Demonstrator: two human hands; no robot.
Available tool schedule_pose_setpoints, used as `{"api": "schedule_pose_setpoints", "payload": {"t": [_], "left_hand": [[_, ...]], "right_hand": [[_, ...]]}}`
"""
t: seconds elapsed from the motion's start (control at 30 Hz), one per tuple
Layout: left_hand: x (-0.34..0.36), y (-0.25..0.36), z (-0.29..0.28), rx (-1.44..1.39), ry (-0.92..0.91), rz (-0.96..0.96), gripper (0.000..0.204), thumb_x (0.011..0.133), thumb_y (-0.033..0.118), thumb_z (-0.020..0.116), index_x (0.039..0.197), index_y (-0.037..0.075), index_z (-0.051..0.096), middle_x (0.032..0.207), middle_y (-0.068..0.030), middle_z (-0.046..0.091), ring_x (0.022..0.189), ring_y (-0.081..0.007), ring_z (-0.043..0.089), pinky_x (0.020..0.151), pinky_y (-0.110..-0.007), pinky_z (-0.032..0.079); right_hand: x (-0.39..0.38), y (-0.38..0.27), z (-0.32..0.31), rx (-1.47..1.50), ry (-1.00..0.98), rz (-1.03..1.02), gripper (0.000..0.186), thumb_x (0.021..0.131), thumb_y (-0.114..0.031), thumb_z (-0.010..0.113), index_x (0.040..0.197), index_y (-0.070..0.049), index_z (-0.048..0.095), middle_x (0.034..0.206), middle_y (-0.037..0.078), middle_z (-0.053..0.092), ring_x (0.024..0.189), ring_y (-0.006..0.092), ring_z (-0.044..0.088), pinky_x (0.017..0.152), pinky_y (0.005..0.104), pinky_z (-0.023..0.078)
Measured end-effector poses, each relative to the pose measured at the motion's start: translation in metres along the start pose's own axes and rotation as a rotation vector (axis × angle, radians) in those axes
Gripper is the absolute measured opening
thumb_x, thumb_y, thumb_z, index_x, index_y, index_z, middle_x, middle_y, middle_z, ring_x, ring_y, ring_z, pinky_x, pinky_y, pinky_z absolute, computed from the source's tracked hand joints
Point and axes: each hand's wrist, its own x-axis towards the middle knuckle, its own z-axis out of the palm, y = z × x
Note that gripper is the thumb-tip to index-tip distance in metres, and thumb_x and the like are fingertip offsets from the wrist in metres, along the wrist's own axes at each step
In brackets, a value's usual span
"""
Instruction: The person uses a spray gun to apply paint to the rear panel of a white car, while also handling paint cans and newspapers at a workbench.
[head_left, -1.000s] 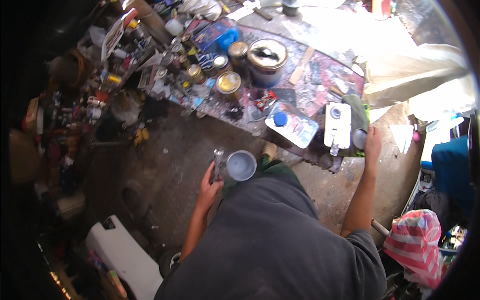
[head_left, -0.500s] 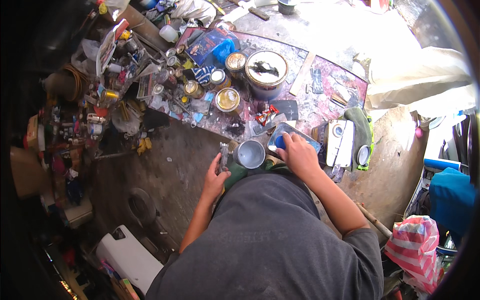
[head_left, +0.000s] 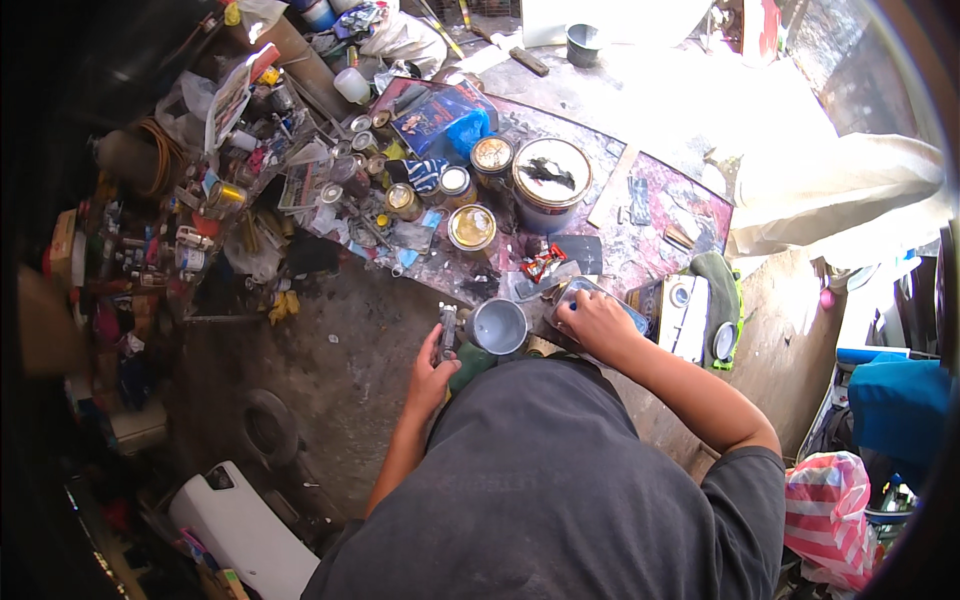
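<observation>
"So, with twelve at the top of the view, what are the hands doing?"

"The left hand [head_left: 430, 378] is clasped around a spray gun [head_left: 448, 325], an open-topped grey cup [head_left: 498, 327] just beside it at three o'clock."

"And the right hand [head_left: 600, 325]?"

"At three o'clock from that cup, fingers bunched over the top of a plastic bottle [head_left: 629, 309]. They hide the spot, so I can't tell whether they're clamped on anything."

"Where's the bottle?"

"At the near edge of the surface [head_left: 715, 207]. Past it, at three o'clock, a rectangular metal can [head_left: 690, 315], then a green-grey cloth [head_left: 715, 280]."

"Farther from the cup?"

"A red wrapper [head_left: 543, 264] at one o'clock, a yellow-stained round tin [head_left: 472, 228] around twelve, then a large paint pail [head_left: 552, 180] near one."

"Farthest?"

"A small dark bucket [head_left: 583, 45], between twelve and one, beyond the surface."
</observation>
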Motion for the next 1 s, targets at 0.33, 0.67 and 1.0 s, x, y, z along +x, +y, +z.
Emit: {"api": "schedule_pose_setpoints", "payload": {"t": [0.33,0.67,1.0], "left_hand": [[-0.006,-0.016,-0.002,-0.035,0.028,0.022,0.078,0.078,0.007,0.062,0.150,0.000,0.034,0.107,-0.0076,0.057,0.096,-0.0144,0.054,0.087,-0.029,0.046],[-0.016,-0.009,0.003,-0.058,0.012,-0.029,0.077,0.076,0.002,0.058,0.150,0.000,0.035,0.109,-0.0079,0.056,0.094,-0.0140,0.053,0.083,-0.027,0.047],[-0.013,0.003,0.013,-0.041,-0.063,-0.007,0.078,0.078,0.007,0.060,0.150,-0.002,0.033,0.106,-0.0075,0.056,0.094,-0.0141,0.053,0.084,-0.027,0.044]], "right_hand": [[0.006,0.003,-0.015,0.109,-0.046,-0.051,0.024,0.093,-0.030,0.058,0.103,-0.010,0.065,0.108,0.017,0.062,0.100,0.0327,0.064,0.082,0.0430,0.055],[0.009,-0.011,0.017,-0.089,-0.061,0.144,0.019,0.088,-0.019,0.058,0.098,-0.003,0.063,0.090,0.015,0.068,0.084,0.0283,0.068,0.068,0.0371,0.054],[-0.007,0.002,0.010,0.043,0.097,-0.022,0.024,0.090,-0.026,0.060,0.104,-0.008,0.062,0.102,0.016,0.061,0.101,0.0327,0.061,0.081,0.0427,0.053]]}}
